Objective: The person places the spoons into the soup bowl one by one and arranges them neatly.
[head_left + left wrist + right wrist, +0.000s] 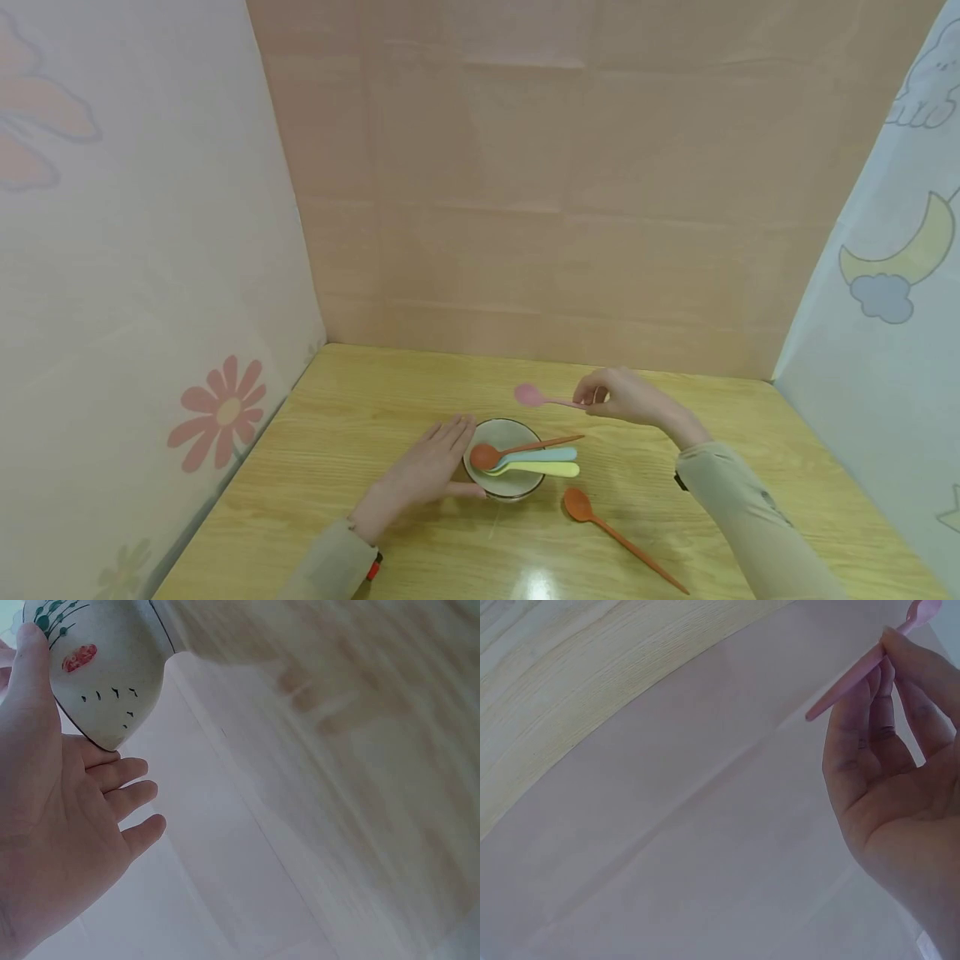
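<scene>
A pale bowl [503, 493] with a dark rim stands on the table, and its painted outer wall [112, 682] shows in the left wrist view. My left hand [425, 468] rests against the bowl's left side, fingers straight and thumb spread along the front. Inside lean an orange spoon [486, 456], a light blue spoon [551, 455] and a yellow spoon [555, 469], handles sticking out over the right rim. Behind and right of the bowl, my right hand [626, 395] pinches a pink spoon [529, 395] by its handle, held above the table with the scoop pointing left.
Another orange spoon [579, 505] lies on the wooden table [390, 383] at the front right of the bowl, its handle toward the near right. A plain pinkish backdrop [525, 208] rises behind the table, with patterned panels on both sides.
</scene>
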`<state>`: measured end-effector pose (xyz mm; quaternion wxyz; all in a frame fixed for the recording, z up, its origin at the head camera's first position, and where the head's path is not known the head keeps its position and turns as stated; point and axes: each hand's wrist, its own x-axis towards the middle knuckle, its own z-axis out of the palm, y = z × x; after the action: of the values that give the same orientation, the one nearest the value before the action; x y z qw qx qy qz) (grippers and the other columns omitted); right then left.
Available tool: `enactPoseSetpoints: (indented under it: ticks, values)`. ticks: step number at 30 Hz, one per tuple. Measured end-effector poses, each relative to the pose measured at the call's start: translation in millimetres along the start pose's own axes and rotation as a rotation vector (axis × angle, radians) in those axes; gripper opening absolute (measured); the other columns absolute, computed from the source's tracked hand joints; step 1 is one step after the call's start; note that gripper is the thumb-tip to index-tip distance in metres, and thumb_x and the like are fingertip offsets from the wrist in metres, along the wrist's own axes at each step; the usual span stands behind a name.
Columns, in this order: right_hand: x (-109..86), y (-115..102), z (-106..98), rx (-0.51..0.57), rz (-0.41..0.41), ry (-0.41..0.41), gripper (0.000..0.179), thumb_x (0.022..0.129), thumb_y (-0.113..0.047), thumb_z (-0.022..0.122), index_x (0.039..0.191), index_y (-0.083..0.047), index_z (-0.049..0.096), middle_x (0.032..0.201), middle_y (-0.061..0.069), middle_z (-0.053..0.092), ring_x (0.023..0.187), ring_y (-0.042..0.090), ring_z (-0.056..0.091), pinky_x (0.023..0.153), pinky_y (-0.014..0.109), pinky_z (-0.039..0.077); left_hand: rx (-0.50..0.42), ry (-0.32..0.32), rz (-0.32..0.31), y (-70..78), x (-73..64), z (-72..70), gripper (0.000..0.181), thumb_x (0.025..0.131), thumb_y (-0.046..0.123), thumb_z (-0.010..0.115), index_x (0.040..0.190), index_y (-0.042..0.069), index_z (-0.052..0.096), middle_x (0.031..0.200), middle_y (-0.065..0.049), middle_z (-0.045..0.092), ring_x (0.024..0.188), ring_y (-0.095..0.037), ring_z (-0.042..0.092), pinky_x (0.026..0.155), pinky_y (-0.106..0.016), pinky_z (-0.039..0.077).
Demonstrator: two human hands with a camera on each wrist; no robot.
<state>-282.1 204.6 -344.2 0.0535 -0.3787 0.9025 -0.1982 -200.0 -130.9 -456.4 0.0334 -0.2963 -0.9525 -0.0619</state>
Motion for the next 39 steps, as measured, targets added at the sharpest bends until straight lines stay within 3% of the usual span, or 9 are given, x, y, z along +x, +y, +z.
enactPoseSetpoints:
  ticks: [23,39]
  values:
    - [24.1,-11,10,-0.019,-0.101,-0.045,0.011,0.087,-0.001,0.070,0.094,-0.009,0.073,0.089,0.000,0.072,0.077,0.006,0.064,0.070,0.022,0.054,0.001,-0.007,-0.001,0.7,0.2,-1.8,0.106,0.086,0.076,0.047,0.156,0.001,0.024,0.163,-0.017,0.027,0.151,-0.033,0.029,0.122,-0.049,0.032]
    - [31.0,-14,19,-0.054,-0.111,-0.089,0.012,0.086,-0.002,0.070,0.096,-0.008,0.074,0.089,-0.001,0.072,0.078,0.006,0.064,0.070,0.022,0.054,0.018,0.005,0.003,-0.1,-0.1,-1.2,0.105,0.086,0.076,0.047,0.156,0.001,0.025,0.163,-0.016,0.029,0.151,-0.031,0.030,0.121,-0.048,0.034]
